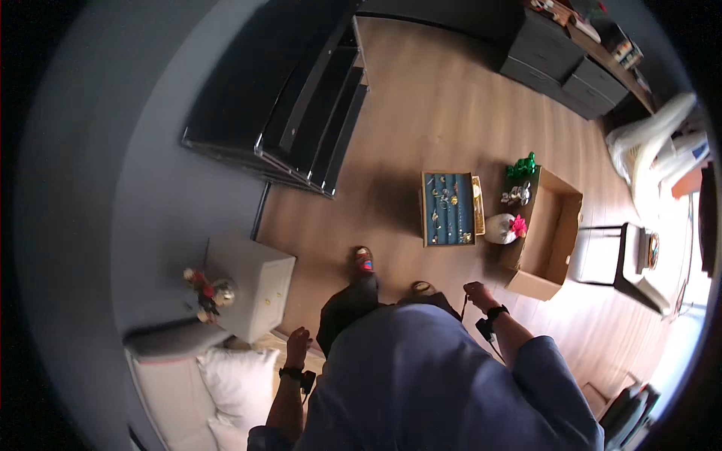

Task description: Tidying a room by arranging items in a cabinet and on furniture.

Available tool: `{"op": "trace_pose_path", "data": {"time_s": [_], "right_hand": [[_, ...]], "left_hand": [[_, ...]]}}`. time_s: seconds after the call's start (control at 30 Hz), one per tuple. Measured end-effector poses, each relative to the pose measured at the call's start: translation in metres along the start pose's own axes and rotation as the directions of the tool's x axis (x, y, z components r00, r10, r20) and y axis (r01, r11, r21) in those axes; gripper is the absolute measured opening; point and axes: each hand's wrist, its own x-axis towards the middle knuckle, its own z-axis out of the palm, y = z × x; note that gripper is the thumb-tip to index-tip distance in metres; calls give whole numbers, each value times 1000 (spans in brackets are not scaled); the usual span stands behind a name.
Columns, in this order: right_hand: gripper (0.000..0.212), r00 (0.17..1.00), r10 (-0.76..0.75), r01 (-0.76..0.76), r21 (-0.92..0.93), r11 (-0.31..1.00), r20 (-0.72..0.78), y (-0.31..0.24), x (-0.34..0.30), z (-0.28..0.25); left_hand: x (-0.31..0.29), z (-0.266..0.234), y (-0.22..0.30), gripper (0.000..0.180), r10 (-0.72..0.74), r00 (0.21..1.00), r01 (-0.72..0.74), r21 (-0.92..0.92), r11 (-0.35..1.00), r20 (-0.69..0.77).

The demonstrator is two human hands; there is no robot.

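Note:
My left hand (pixel 299 343) hangs low at my left side, fingers curled in, with nothing visible in it. It is nearest to the sofa and the white cabinet. My right hand (pixel 477 294) is held out at my right side, its fingers closed. A thin dark strip hangs beside its fingers; I cannot make out whether it is gripped. Ahead on the wooden floor stands a jewelry case (pixel 450 209) with small pieces on blue lining. Right of it are a whitish round object with a pink bow (pixel 502 228), a silver figurine (pixel 517 195) and a green shiny figurine (pixel 523 166).
An open cardboard box (pixel 547 240) sits right of the figurines. A white bedside cabinet (pixel 256 289) and a sofa with a pillow (pixel 239 385) are at left. Black shelving (pixel 301 105) stands far left, dark drawers (pixel 549 56) far right, a chair (pixel 628 263) right.

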Motion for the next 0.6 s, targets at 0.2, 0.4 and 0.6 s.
{"op": "trace_pose_path", "data": {"time_s": [0.2, 0.4, 0.6], "right_hand": [[39, 810, 584, -516, 539, 666, 54, -182, 13, -32], [45, 815, 556, -317, 681, 661, -160, -194, 42, 5], [32, 736, 675, -474, 673, 568, -51, -172, 73, 6]], "left_hand": [[94, -16, 152, 51, 53, 978, -134, 415, 900, 203], [171, 80, 323, 47, 273, 826, -483, 370, 793, 493], [184, 185, 439, 44, 259, 757, -558, 387, 734, 600]]}}
